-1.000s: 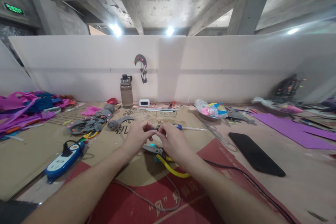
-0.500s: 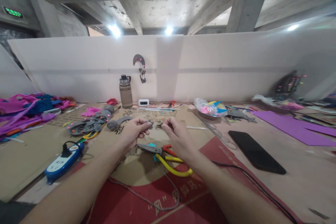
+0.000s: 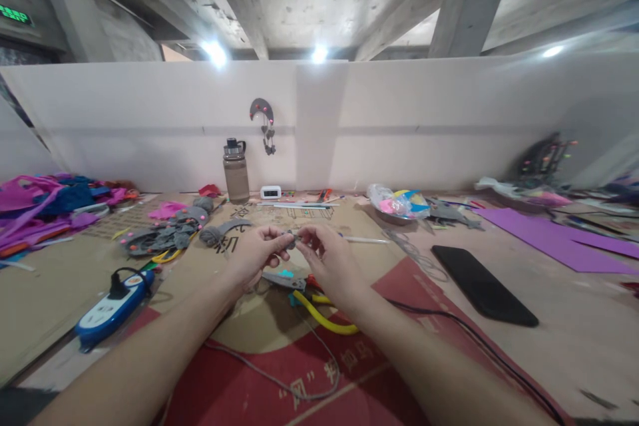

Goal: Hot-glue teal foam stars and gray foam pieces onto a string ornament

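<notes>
My left hand (image 3: pixel 257 254) and my right hand (image 3: pixel 327 259) are held close together above the cardboard, fingertips pinched on a small grey piece (image 3: pixel 292 238) between them. What the piece is I cannot make out. Under the hands lie pliers (image 3: pixel 284 279) and yellow-handled cutters (image 3: pixel 324 319). A thin grey wire (image 3: pixel 279 379) curls across the red print nearer to me.
A blue and white power strip (image 3: pixel 107 309) lies at the left, a black phone (image 3: pixel 482 286) at the right with a black cable (image 3: pixel 479 346) beside it. Grey felt pieces (image 3: pixel 164 236), a water bottle (image 3: pixel 236 172), a bag of coloured bits (image 3: pixel 399 204) and purple sheets (image 3: pixel 554 236) sit farther back.
The hands drew slightly apart half a second ago, then came back together on the small grey piece. The view has shifted a little.
</notes>
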Available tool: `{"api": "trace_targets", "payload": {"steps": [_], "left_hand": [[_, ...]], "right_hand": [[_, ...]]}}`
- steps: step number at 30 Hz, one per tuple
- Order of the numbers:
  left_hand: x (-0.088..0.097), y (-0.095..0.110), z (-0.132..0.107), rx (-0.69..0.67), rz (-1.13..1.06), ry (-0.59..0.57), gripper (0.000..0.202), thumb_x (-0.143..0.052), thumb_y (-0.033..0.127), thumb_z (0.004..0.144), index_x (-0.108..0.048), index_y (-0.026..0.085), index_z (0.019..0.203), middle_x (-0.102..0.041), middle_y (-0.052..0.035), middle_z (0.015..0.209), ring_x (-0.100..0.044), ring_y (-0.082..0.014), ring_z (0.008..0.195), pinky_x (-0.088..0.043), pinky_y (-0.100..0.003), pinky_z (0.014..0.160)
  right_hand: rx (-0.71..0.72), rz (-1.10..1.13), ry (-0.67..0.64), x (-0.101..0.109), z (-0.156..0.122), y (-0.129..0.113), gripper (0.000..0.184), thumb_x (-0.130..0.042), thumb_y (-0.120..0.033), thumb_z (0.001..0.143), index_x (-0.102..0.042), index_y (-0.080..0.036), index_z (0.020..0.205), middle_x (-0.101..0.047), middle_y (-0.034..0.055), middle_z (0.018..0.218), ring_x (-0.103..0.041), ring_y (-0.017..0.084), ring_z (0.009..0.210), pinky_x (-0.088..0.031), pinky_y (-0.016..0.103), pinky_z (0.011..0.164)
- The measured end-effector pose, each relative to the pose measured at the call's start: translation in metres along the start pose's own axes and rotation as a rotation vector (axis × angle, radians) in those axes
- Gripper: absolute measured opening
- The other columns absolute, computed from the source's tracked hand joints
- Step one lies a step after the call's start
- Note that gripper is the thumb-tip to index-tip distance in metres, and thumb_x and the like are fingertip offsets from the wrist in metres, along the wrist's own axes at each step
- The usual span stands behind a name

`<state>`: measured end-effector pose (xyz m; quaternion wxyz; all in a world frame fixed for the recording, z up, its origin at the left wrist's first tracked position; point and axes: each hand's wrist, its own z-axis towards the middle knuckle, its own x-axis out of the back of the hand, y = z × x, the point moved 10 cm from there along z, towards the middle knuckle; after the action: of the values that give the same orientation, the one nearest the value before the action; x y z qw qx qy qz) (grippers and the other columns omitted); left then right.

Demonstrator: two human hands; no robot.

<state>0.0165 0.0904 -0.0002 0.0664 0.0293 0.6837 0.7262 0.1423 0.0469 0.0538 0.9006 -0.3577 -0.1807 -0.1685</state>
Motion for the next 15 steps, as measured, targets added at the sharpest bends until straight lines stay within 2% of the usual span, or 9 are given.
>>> {"api": "trace_targets", "payload": {"steps": [8,15], "left_hand": [[-0.0054,-0.0063,0.0006,0.015,-0.014,-0.035,0.037,-0.077,0.038,0.057,-0.055,0.013,0.073,-0.058,0.0005,0.06,-0.053,-0.0071,0.047,-0.028,-0.014,0.034],[-0.0024,-0.0043,0.0007,0.02,0.032,-0.027,0.036,-0.077,0.036,0.057,-0.055,0.013,0.074,-0.059,0.0002,0.062,-0.054,-0.007,0.048,-0.028,-0.014,0.035]], "right_hand": [[0.086,-0.082,-0.012,0.0,0.0015,-0.0048,0.006,-0.053,-0.019,0.082,-0.057,-0.02,0.077,-0.059,0.0043,0.081,-0.052,0.018,0.081,-0.041,0.03,0.072],[0.075,-0.082,-0.018,0.0001,0.0033,-0.0032,0.002,-0.057,-0.019,0.08,-0.057,-0.019,0.077,-0.059,0.0035,0.079,-0.052,0.016,0.077,-0.041,0.028,0.069]]}}
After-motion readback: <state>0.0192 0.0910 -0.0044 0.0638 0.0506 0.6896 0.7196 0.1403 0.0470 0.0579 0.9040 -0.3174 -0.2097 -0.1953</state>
